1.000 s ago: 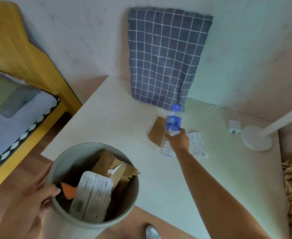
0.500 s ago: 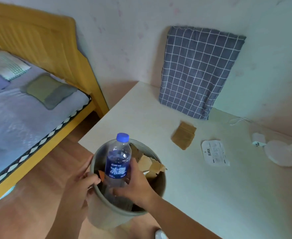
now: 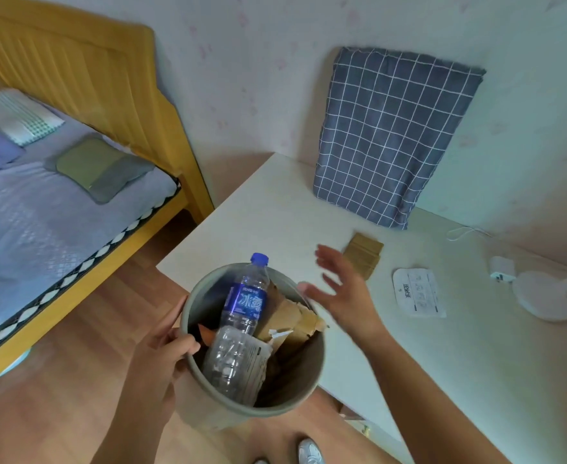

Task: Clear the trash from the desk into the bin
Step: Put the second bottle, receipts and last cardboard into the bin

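Note:
My left hand (image 3: 166,346) grips the near-left rim of a grey bin (image 3: 295,393), held beside the desk's corner. A clear plastic bottle (image 3: 238,326) with a blue cap and blue label lies tilted inside it, neck sticking above the rim, on top of torn brown cardboard (image 3: 292,319) and a white packet. My right hand (image 3: 340,293) hovers open over the bin's far-right rim, fingers spread and empty. On the white desk (image 3: 442,356) lie a brown folded card (image 3: 364,256) and a white printed packet (image 3: 417,293).
A grey checked cushion (image 3: 392,135) leans on the wall at the desk's back. A white lamp base (image 3: 546,296), a charger (image 3: 501,268) and a cable sit at the right. A yellow bed (image 3: 74,155) stands left across wooden floor. My shoe (image 3: 310,452) shows below.
My right hand lifted the bottle off the desk, carried it to the bin and let it go; the bottle now rests inside. The hand has pulled away to the right, open.

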